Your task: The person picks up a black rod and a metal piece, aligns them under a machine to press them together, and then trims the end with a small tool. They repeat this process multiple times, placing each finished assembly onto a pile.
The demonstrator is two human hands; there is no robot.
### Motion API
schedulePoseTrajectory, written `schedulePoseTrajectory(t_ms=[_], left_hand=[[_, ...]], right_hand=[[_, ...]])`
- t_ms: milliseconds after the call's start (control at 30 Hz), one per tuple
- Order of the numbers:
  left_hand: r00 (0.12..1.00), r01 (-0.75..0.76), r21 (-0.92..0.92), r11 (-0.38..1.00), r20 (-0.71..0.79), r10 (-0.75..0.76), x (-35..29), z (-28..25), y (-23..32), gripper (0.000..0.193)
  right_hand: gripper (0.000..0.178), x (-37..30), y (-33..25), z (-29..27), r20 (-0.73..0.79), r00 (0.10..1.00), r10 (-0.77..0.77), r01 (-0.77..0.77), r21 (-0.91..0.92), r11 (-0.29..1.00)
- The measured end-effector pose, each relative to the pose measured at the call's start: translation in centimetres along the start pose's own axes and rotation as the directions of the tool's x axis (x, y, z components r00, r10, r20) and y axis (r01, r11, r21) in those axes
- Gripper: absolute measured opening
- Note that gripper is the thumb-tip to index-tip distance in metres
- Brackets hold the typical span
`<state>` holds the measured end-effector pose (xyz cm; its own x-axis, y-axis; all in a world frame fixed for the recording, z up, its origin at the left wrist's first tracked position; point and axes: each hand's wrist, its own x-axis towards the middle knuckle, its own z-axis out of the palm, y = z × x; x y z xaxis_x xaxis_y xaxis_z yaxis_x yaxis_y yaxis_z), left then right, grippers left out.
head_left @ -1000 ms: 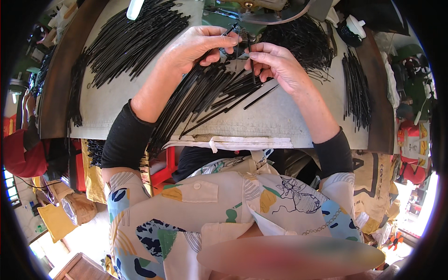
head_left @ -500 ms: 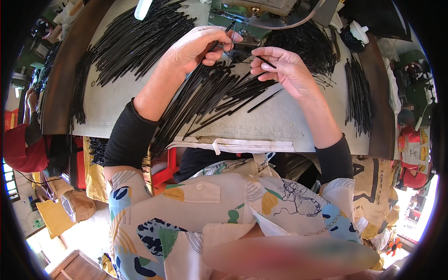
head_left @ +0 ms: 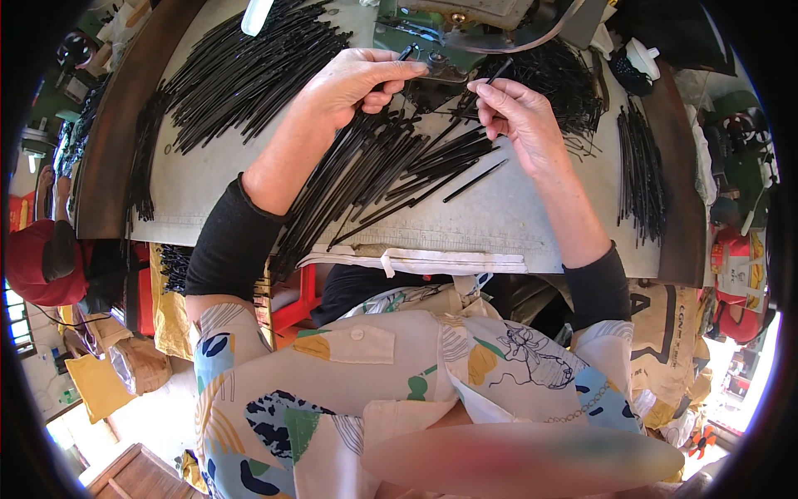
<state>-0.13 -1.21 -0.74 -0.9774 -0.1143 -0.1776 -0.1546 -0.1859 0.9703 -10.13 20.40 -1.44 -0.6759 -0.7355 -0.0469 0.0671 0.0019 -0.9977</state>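
My left hand [head_left: 366,81] is closed on a thin black strip [head_left: 406,52], whose tip pokes out above the fingers near the machine. To its right, my right hand [head_left: 517,118] pinches another thin black strip [head_left: 501,68] between thumb and fingertips, tilted up toward the right. Below both hands a loose bundle of black strips [head_left: 345,179] fans across the pale table [head_left: 490,229]. Behind my right hand lies a tangled heap of black strips [head_left: 561,87]. The green machine [head_left: 399,37] stands just beyond my hands, its metal parts between them.
A large spread of black strips [head_left: 241,71] covers the table's far left, with a white handle-like piece [head_left: 256,15] on it. More strips [head_left: 640,170] lie along the right edge. A white cloth band [head_left: 416,259] runs along the near edge. Another person [head_left: 50,258] sits at the left.
My right hand has turned, and its strip now points up and right instead of lying across the fingers. My left thumb has straightened out toward the right.
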Motion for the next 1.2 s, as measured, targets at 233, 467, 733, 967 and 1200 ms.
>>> schedulePoseTrajectory(t_ms=[233,467,733,967,1200], left_hand=[[0.984,-0.065,0.157,0.985,-0.154,0.089,0.0,0.6,0.6,0.026],[0.983,-0.077,0.155,0.985,-0.150,0.101,1.1,-0.4,0.6,0.025],[0.979,-0.113,0.130,0.985,-0.156,0.133,2.2,-0.5,1.3,0.024],[0.973,-0.153,0.081,0.985,-0.164,0.164,3.3,-0.9,1.5,0.022],[0.967,-0.177,0.044,0.983,-0.176,0.182,4.0,-1.1,1.5,0.017]], right_hand=[[0.026,0.4,0.3,0.1,0.012,1.000,-0.015,0.014,0.134,0.991],[0.025,1.2,0.5,0.0,0.058,0.998,0.010,-0.022,0.220,0.975],[0.025,1.9,0.4,-0.4,0.067,0.998,0.014,-0.029,0.219,0.975],[0.025,2.8,-0.1,-0.5,0.042,0.999,-0.022,0.010,0.276,0.961],[0.024,3.6,0.0,-0.5,0.035,0.998,-0.057,0.044,0.284,0.958]])
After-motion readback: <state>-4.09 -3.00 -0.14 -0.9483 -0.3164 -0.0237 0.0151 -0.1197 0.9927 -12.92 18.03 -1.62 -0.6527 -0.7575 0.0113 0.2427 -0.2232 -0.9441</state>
